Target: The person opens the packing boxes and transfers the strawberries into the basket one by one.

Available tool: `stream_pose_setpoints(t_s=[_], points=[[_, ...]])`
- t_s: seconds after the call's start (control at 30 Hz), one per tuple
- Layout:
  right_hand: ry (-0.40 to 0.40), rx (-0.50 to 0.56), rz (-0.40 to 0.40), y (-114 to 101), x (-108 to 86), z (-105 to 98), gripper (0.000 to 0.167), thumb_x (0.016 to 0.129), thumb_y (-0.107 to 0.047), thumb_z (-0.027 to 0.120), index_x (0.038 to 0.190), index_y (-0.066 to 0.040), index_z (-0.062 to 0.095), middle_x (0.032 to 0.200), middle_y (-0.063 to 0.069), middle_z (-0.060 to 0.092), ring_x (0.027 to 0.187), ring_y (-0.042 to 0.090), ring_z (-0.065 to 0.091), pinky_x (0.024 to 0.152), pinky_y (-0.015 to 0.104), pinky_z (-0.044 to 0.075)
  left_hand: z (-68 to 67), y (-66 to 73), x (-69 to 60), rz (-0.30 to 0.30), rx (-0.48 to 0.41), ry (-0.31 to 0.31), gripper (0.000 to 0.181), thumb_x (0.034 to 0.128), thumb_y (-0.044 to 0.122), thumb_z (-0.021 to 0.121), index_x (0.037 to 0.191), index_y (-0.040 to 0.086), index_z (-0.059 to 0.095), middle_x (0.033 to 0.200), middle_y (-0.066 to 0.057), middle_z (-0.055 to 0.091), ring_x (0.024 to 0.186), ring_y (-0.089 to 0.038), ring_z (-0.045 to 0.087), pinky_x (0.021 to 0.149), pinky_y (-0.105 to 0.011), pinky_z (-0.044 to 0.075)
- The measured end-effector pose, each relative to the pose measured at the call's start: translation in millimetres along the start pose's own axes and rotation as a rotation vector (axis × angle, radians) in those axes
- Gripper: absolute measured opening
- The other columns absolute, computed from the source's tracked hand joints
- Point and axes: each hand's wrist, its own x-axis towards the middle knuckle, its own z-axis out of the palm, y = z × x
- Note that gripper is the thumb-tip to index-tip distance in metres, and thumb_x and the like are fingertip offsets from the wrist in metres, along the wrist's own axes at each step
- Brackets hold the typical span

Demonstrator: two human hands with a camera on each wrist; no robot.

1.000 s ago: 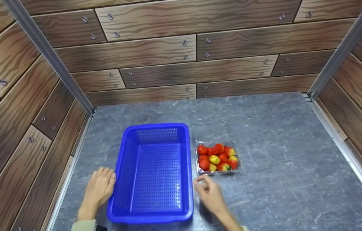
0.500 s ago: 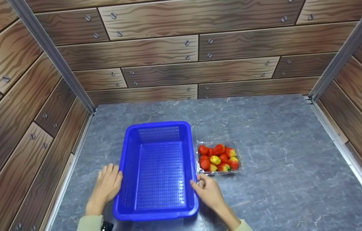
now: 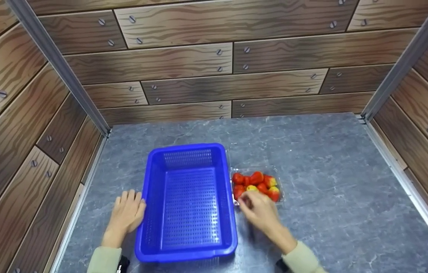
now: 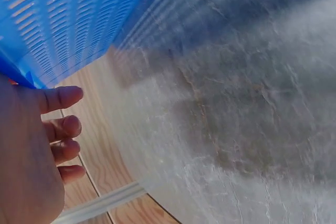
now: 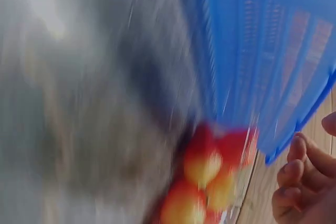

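Note:
A long blue plastic basket (image 3: 189, 204) with slotted sides stands on the grey tabletop, and nothing lies in it. My left hand (image 3: 126, 214) is at its left rim, the index side touching the rim and the fingers loosely extended. The left wrist view shows these fingers (image 4: 64, 125) beside the slotted wall. Over the front edge of a clear plastic box (image 3: 280, 189) of red and yellow strawberries (image 3: 256, 178) is my right hand (image 3: 263, 212), fingers loosely bent and nothing visible in them. It covers the front strawberries. In the right wrist view it is apart from the basket.
The clear box stands close against the basket's right side, and its transparent lid seems to lie folded back behind it. Wood-patterned panels (image 3: 183, 87) with metal corner rails (image 3: 407, 64) enclose the tabletop (image 3: 331, 182) at the back and both sides.
The basket has shifted slightly right, with my left hand following. My right hand touched its right rim half a second ago, then let go and moved right and forward over the strawberry box.

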Motion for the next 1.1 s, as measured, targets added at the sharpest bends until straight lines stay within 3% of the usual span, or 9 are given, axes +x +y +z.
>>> stream_pose_setpoints(t_s=[0.1, 0.17, 0.37, 0.57, 0.87, 1.1], points=[[0.041, -0.076, -0.112, 19, 5.9, -5, 0.017, 0.073, -0.005, 0.075, 0.088, -0.008, 0.067, 0.082, 0.000, 0.060, 0.072, 0.017, 0.055, 0.064, 0.032, 0.047, 0.8, 0.7, -6.4, 0.008, 0.011, 0.009, 0.014, 0.0975, 0.012, 0.044, 0.093, 0.002, 0.053, 0.092, -0.018, 0.048, 0.089, -0.038, 0.045, 0.075, -0.049, 0.034], [0.041, -0.112, -0.157, 35, 15.4, -8, 0.022, 0.071, -0.006, 0.075, 0.092, -0.005, 0.067, 0.088, 0.005, 0.060, 0.077, 0.023, 0.054, 0.066, 0.037, 0.045, 0.7, 0.4, -4.2, 0.015, 0.015, 0.028, 0.014, 0.0971, 0.012, 0.044, 0.093, 0.001, 0.053, 0.093, -0.018, 0.048, 0.088, -0.038, 0.044, 0.075, -0.050, 0.034], [-0.031, -0.179, -0.169, 71, 31.5, -15, 0.037, 0.070, 0.001, 0.075, 0.106, 0.000, 0.068, 0.102, 0.012, 0.063, 0.088, 0.031, 0.056, 0.076, 0.045, 0.048, 0.6, 0.0, 0.8, 0.035, 0.024, 0.031, 0.015, 0.0966, 0.011, 0.043, 0.095, 0.000, 0.053, 0.094, -0.018, 0.048, 0.088, -0.038, 0.044, 0.075, -0.049, 0.034], [-0.128, -0.203, -0.183, 86, 38.5, -17, 0.035, 0.076, 0.008, 0.069, 0.111, 0.003, 0.067, 0.103, 0.014, 0.064, 0.091, 0.033, 0.058, 0.084, 0.047, 0.050, 1.5, -1.7, 1.2, 0.044, 0.027, 0.052, 0.014, 0.0955, 0.010, 0.045, 0.095, 0.000, 0.054, 0.095, -0.016, 0.050, 0.089, -0.036, 0.046, 0.075, -0.047, 0.036], [-0.223, -0.171, -0.120, 91, 36.5, -14, 0.038, 0.075, 0.011, 0.069, 0.112, 0.002, 0.069, 0.107, 0.014, 0.064, 0.097, 0.032, 0.060, 0.085, 0.045, 0.052, 1.2, -1.6, -0.4, 0.039, 0.017, 0.047, 0.017, 0.0964, 0.011, 0.045, 0.098, -0.001, 0.056, 0.098, -0.017, 0.052, 0.091, -0.037, 0.047, 0.076, -0.048, 0.038], [-0.320, -0.152, -0.016, 91, 29.9, -13, 0.046, 0.074, 0.011, 0.071, 0.119, 0.000, 0.068, 0.114, 0.016, 0.063, 0.100, 0.033, 0.058, 0.088, 0.048, 0.050, 2.6, -2.0, -1.2, 0.055, 0.018, 0.051, 0.018, 0.0953, 0.012, 0.046, 0.097, -0.002, 0.057, 0.098, -0.019, 0.053, 0.092, -0.038, 0.048, 0.076, -0.049, 0.038]])
